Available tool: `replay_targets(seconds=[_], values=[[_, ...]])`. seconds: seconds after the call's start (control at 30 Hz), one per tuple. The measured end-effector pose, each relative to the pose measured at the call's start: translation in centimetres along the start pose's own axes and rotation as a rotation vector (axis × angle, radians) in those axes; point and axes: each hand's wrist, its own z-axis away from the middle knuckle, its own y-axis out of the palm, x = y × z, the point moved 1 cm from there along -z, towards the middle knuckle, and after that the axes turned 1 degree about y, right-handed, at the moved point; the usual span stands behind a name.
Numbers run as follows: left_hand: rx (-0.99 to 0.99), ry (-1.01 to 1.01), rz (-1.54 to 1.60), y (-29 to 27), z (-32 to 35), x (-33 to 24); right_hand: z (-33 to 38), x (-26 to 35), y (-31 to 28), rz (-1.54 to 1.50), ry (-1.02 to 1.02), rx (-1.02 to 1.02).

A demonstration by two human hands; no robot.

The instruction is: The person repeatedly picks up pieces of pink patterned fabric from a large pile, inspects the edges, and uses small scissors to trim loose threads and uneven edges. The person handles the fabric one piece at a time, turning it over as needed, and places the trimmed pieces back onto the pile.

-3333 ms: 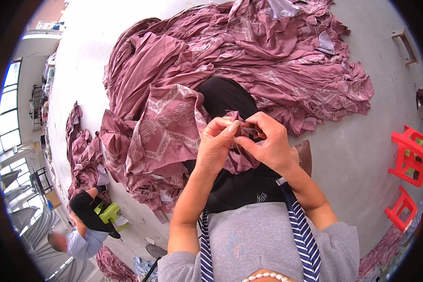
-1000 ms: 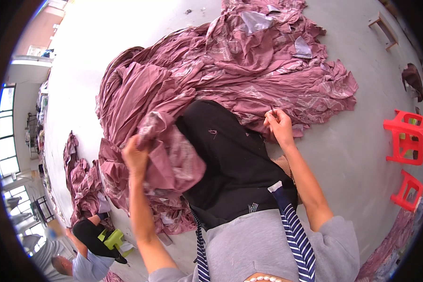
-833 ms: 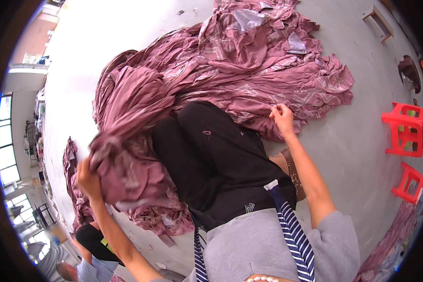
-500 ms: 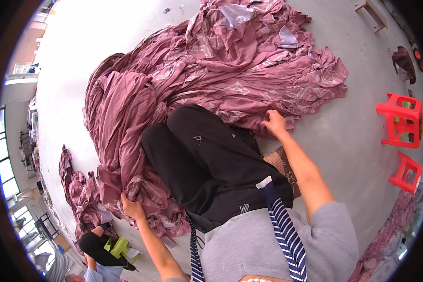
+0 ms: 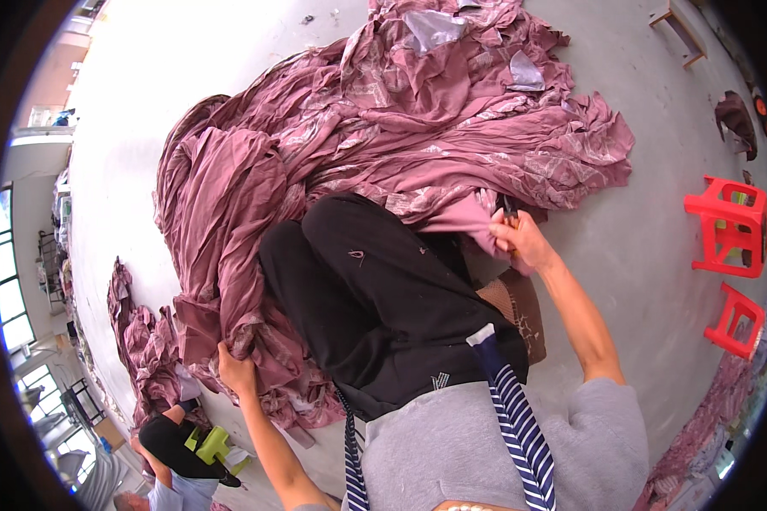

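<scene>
Head: both grips clutching mauve fabric (image 5: 383, 153).

— Where is everything lying around the fabric pile (image 5: 418, 128)?

— It is spreading ahead of your knees (image 5: 349, 255). Your left hand (image 5: 234, 370) is gripping its near-left edge; your right hand (image 5: 520, 243) is pinching its near-right edge. Two stools (image 5: 729, 226) are standing well right of it, another person (image 5: 170, 451) crouching behind-left.
</scene>
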Motion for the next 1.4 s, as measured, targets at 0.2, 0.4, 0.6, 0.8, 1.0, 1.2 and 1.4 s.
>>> replay_targets(seconds=[0.2, 0.4, 0.6, 0.8, 1.0, 1.2, 1.4], values=[[0.001, 0.003, 0.027, -0.3, -0.2, -0.5, -0.7, -5.6, -6.0, 1.019, -0.028, 0.063], [-0.004, -0.060, 0.034, 1.2, 0.4, -1.1, -6.2, -7.4, -8.1, 1.171, -0.291, -0.641], [0.045, -0.013, 0.011, 1.0, 0.0, -1.7, -10.8, -9.1, -8.3, 1.447, -0.090, -0.516], [0.131, 0.338, 0.143, -6.7, -0.3, -8.0, -4.2, -4.3, -6.0, 0.902, -0.082, -0.168], [0.527, 0.422, 0.984, -6.4, 2.8, -24.1, 3.3, 6.5, 8.0, 0.106, 0.032, 0.231], [0.453, 0.433, 0.737, 3.1, 7.6, -31.8, 1.7, 11.3, 19.9, 0.097, -0.379, 0.377], [0.463, 0.284, 1.031, 0.3, 5.1, -31.1, 1.9, 12.8, 25.9, 0.376, -0.820, 0.402]])
